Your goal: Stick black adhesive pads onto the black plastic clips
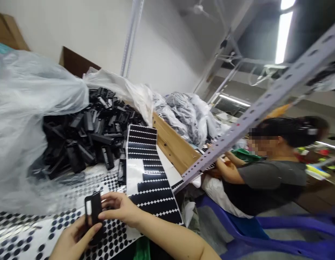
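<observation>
A black plastic casing (95, 207) with a cut-out window is held upright between my two hands. My left hand (72, 238) grips its lower left edge, thumb across the front. From the right, the fingers and thumb of my right hand (118, 207) pinch its side. Under them lies a white sheet with black round stickers (115, 234). Just beyond my right hand is a sheet of black strip stickers (153, 191), with some strips gone from its left part. A heap of similar black casings (88, 133) spills from a clear plastic bag (48, 83).
A cardboard box wall (172, 144) stands behind the sticker sheet. A perforated metal post (254, 112) slants across the right. Beyond it a person in a dark shirt (275, 177) works beside a purple plastic chair (224, 231). Wrapped bags (183, 112) are piled behind.
</observation>
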Demonstrator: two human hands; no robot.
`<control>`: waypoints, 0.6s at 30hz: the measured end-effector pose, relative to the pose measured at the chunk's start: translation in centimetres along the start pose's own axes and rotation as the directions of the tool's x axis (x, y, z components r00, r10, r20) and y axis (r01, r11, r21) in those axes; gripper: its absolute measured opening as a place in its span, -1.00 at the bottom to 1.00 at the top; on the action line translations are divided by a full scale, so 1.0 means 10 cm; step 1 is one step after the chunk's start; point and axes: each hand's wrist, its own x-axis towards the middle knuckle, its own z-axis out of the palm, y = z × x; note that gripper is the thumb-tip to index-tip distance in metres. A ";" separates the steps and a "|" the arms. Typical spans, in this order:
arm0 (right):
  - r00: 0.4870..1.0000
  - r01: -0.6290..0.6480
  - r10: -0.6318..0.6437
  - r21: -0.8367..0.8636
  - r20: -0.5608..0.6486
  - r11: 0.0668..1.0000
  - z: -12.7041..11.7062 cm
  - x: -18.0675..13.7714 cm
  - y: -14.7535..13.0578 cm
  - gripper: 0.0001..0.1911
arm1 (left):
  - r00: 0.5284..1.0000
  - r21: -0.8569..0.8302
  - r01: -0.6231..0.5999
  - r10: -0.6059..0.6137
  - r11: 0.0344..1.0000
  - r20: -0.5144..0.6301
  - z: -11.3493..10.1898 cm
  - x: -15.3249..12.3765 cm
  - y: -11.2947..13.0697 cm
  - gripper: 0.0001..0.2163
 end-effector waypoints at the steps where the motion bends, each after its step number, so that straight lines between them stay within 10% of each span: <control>1: 1.000 0.010 -0.010 -0.006 0.008 1.000 0.02 0.00 -0.01 -0.42 | 1.000 -0.009 0.002 -0.002 1.000 0.021 0.01 -0.01 0.05 -0.54; 10: 0.996 0.081 -0.073 -0.172 0.048 0.982 0.20 0.01 -0.13 -0.61 | 0.985 0.058 -0.165 0.161 0.985 0.057 -0.05 0.01 0.29 -0.87; 18: 0.978 0.206 -0.206 -0.334 0.036 0.920 0.02 0.14 0.02 -0.51 | 0.963 -0.159 -0.258 0.266 0.953 0.033 0.02 0.13 0.13 -0.63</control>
